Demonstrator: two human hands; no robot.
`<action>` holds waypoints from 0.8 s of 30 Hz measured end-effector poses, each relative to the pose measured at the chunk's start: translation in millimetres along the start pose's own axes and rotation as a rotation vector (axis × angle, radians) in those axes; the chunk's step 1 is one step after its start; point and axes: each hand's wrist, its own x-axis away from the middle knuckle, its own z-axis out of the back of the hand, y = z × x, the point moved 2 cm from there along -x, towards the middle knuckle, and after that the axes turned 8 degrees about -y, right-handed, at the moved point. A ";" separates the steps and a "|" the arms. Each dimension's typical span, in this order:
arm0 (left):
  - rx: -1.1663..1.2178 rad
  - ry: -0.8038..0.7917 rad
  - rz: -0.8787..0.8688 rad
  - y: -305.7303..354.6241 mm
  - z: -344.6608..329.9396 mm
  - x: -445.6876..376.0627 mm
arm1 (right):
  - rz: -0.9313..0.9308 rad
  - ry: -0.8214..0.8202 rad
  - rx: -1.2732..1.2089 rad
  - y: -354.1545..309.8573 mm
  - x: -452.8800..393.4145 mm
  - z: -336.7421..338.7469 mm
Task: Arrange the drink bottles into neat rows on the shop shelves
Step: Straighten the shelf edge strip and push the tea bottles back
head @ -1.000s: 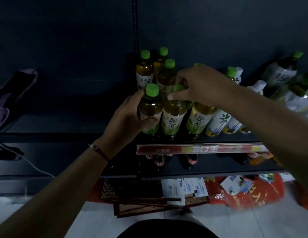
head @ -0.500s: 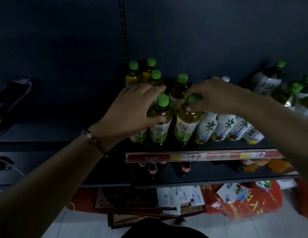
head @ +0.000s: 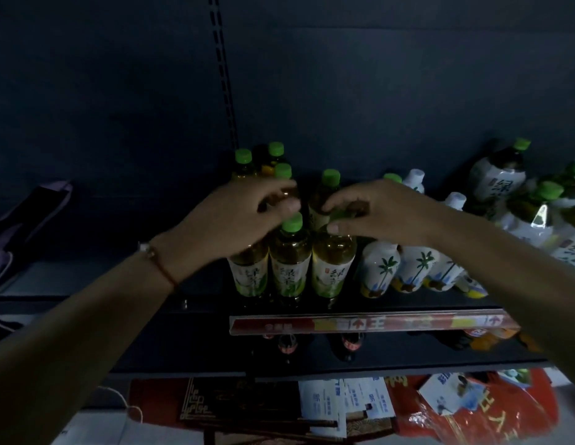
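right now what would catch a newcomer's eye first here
Two bare hands meet mid-frame: the right hand pinches a green cap, the left hand hovers beside it. Under them stands a front row of green tea bottles, with white palm-tree bottles to their right.

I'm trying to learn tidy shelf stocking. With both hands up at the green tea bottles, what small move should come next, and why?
Probably ease the right hand down so the bottle under it stands flush beside the middle front bottle. Its cap is pinched in the fingers, and three green tea bottles already form a front row. The left hand seems to steady the leftmost.
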 end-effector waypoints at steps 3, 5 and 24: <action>0.051 0.088 0.041 -7.1 25.8 -43.7 | -0.060 0.146 -0.020 -6.2 -11.9 27.4; -0.030 -0.012 0.058 -16.1 27.3 -74.7 | -0.148 0.171 0.105 -4.0 -32.5 40.9; 0.104 -0.128 -0.025 -79.4 25.9 -47.7 | -0.111 -0.171 0.364 -20.1 -107.8 9.9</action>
